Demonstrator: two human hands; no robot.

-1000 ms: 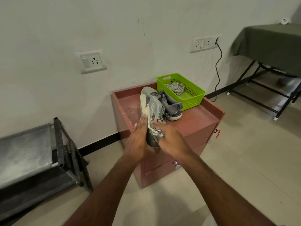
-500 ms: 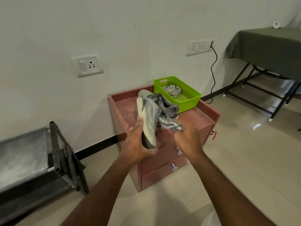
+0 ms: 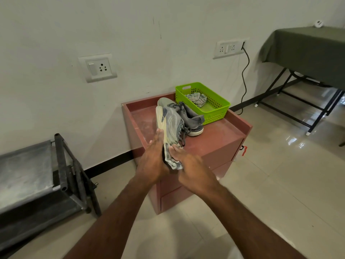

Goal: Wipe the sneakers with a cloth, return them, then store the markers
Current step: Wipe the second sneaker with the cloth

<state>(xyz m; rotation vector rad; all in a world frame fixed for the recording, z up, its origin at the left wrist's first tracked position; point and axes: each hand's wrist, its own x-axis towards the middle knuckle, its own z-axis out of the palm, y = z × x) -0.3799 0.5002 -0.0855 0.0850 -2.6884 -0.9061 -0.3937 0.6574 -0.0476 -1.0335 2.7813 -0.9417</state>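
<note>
My left hand (image 3: pixel 152 161) holds a grey sneaker (image 3: pixel 170 126) by its sole, toe pointing away, above the front of a reddish drawer cabinet (image 3: pixel 220 143). My right hand (image 3: pixel 192 169) presses a striped grey cloth (image 3: pixel 173 162) against the sneaker's heel end. The second grey sneaker (image 3: pixel 192 121) lies on the cabinet top behind it. No markers are visible.
A green plastic basket (image 3: pixel 214 113) with another folded cloth (image 3: pixel 197 100) sits at the cabinet's back right. A black metal rack (image 3: pixel 61 171) stands at the left. A table under a green cover (image 3: pixel 306 51) is at the right, and a black cable (image 3: pixel 244 75) hangs from a wall socket.
My right hand has moved with the cloth from the sneaker's laces side back down to its heel end. My left hand keeps holding the sneaker.
</note>
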